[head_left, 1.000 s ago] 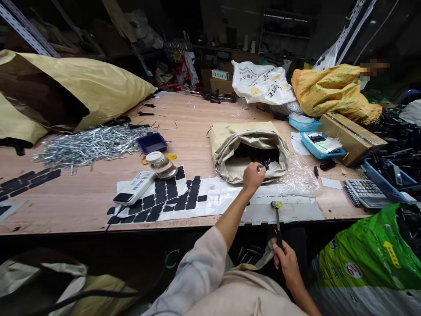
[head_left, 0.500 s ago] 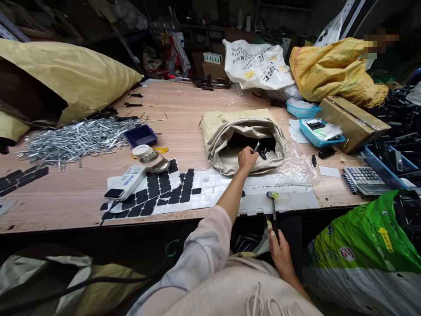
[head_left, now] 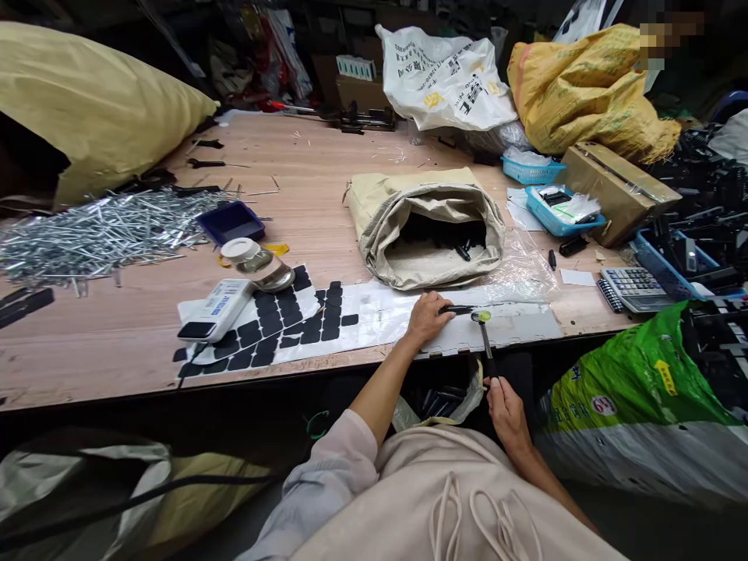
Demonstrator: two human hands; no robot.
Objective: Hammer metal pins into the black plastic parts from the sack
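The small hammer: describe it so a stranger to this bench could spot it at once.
Start at the rolled-down tan sack in the middle of the wooden table and come straight toward the near edge. There, on the white sheet, the right hand holds a small hammer by its thin dark handle. Its yellow-green head sets it apart from the black parts around.

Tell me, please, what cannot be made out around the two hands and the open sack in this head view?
- Sack contents: dark pieces in shadow, too small to identify.
- Black part at the left hand: one end hidden by the fingers.
- Mallet handle: lower end covered by the right hand.
- Below the table edge: too dark.
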